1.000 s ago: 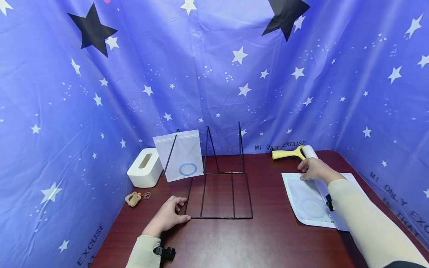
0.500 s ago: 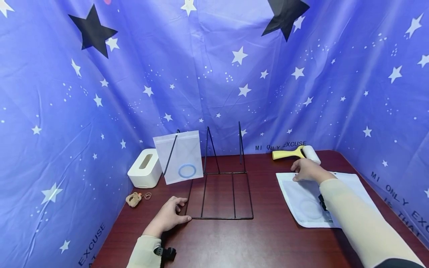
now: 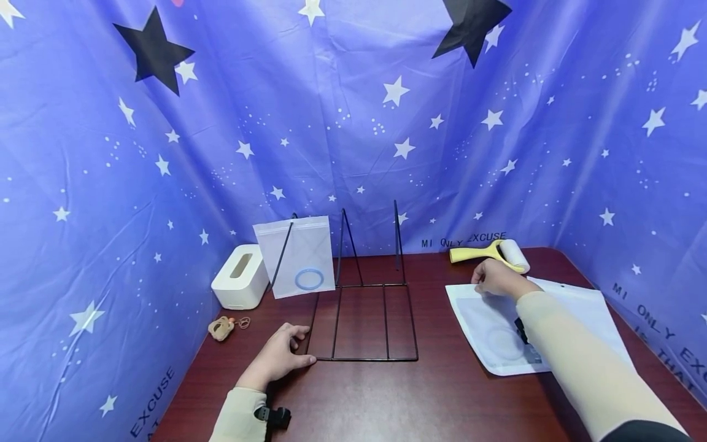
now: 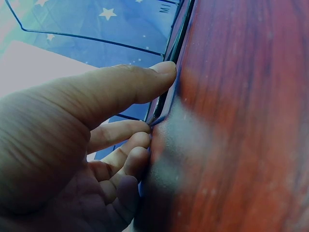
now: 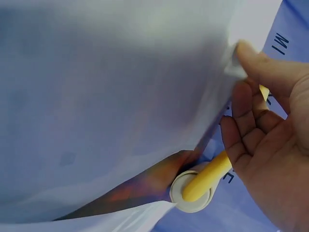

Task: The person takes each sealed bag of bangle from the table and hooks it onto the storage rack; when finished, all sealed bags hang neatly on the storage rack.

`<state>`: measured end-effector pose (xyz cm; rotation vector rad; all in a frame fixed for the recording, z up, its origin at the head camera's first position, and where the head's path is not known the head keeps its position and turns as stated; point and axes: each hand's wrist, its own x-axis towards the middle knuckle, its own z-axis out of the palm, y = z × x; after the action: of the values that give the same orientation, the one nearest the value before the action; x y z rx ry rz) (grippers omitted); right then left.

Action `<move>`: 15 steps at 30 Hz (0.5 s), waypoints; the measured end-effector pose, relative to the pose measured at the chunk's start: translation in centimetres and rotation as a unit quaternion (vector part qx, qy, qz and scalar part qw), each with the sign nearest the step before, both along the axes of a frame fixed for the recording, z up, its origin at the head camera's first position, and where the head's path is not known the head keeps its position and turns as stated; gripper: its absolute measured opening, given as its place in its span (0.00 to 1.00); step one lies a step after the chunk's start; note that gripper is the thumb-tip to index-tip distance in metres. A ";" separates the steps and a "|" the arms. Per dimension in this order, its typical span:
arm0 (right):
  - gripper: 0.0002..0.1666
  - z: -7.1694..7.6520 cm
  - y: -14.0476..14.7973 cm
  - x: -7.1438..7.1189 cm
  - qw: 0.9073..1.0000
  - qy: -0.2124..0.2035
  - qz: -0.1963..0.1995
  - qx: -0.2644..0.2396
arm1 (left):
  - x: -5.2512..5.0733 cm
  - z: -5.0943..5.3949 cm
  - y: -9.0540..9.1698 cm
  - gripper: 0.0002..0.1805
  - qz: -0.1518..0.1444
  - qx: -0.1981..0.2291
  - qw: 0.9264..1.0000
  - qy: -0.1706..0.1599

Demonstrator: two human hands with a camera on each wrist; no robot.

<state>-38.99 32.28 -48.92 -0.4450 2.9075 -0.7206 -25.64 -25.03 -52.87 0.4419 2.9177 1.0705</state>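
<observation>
My left hand (image 3: 282, 356) pinches the near left corner of a black wire rack (image 3: 366, 359); in the left wrist view the thumb and fingers of that hand (image 4: 96, 125) lie around the wire (image 4: 169, 92). A white pouch (image 3: 309, 245) with a blue ring (image 3: 309, 279) stands in the rack's left part. On the right, my right hand (image 3: 499, 279) pinches the top edge of a flat white pouch (image 3: 475, 325) with a faint ring shape. The right wrist view has the thumb and fingers of my right hand (image 5: 270, 106) on that pouch's edge (image 5: 120, 96).
A white tissue box (image 3: 240, 276) stands left of the rack, with a small wooden item (image 3: 221, 329) in front of it. A yellow-handled lint roller (image 3: 475, 253) lies behind the right hand. More white pouch material (image 3: 585, 307) lies under the right forearm. Starry curtains enclose the table.
My right hand has moved left, drawing the top pouch left with it; more of the white material on its right shows. The left hand and rack have stayed put.
</observation>
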 end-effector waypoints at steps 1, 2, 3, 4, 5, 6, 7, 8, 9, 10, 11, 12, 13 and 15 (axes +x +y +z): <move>0.04 0.1 0.1 0.0 1.000 -0.002 0.000 -0.002 | 0.0 0.0 0.0 0.36 0.000 -0.001 1.000 0.000; 0.03 0.2 0.2 0.0 1.000 -0.003 -0.003 -0.001 | -0.1 0.0 0.0 0.36 0.000 -0.002 1.000 -0.001; 0.03 0.3 0.3 0.0 1.000 -0.002 0.000 -0.001 | -0.1 -0.1 0.0 0.36 0.000 -0.003 1.000 -0.001; 0.02 0.5 0.5 0.0 1.000 -0.003 -0.001 0.004 | -0.1 -0.1 0.0 0.36 0.000 -0.004 1.000 -0.001; 0.02 0.6 0.7 0.1 1.000 -0.005 -0.001 0.007 | -0.1 -0.1 0.0 0.36 0.001 -0.005 1.000 -0.001; 0.02 0.8 0.9 0.1 1.000 -0.009 -0.005 0.010 | -0.1 -0.1 0.1 0.36 0.001 -0.004 1.000 -0.002; 0.04 0.9 1.1 0.2 1.000 -0.012 -0.003 0.013 | -0.1 -0.1 0.1 0.36 0.000 -0.004 1.000 -0.001; 0.06 1.1 1.3 0.2 1.000 -0.015 -0.006 0.017 | -0.1 -0.1 0.1 0.36 -0.001 -0.005 1.000 0.000; 0.08 1.2 1.5 0.3 1.000 -0.018 -0.008 0.022 | 0.0 -0.1 0.1 0.36 -0.001 -0.005 1.000 0.000; 0.10 1.3 1.6 0.4 0.999 -0.023 -0.016 0.028 | 0.0 0.0 0.1 0.36 -0.002 -0.005 1.000 0.002; 0.12 1.3 1.8 0.4 0.999 -0.027 -0.020 0.032 | 0.0 0.0 0.1 0.36 -0.003 -0.005 1.000 0.003; 0.13 1.4 2.0 0.4 0.999 -0.028 -0.023 0.037 | 0.0 0.0 0.1 0.37 -0.003 -0.005 1.000 0.003; 0.14 1.4 2.1 0.4 0.998 -0.029 -0.026 0.041 | 0.0 0.0 0.1 0.37 -0.003 -0.005 1.000 0.003; 0.12 1.4 2.2 0.4 0.998 -0.029 -0.034 0.045 | 0.0 0.0 0.1 0.36 -0.002 -0.003 1.000 0.004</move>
<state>-38.56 34.48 -47.53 -0.3125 2.8990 -0.5978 -25.60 -24.97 -52.82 0.4516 2.9243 1.0614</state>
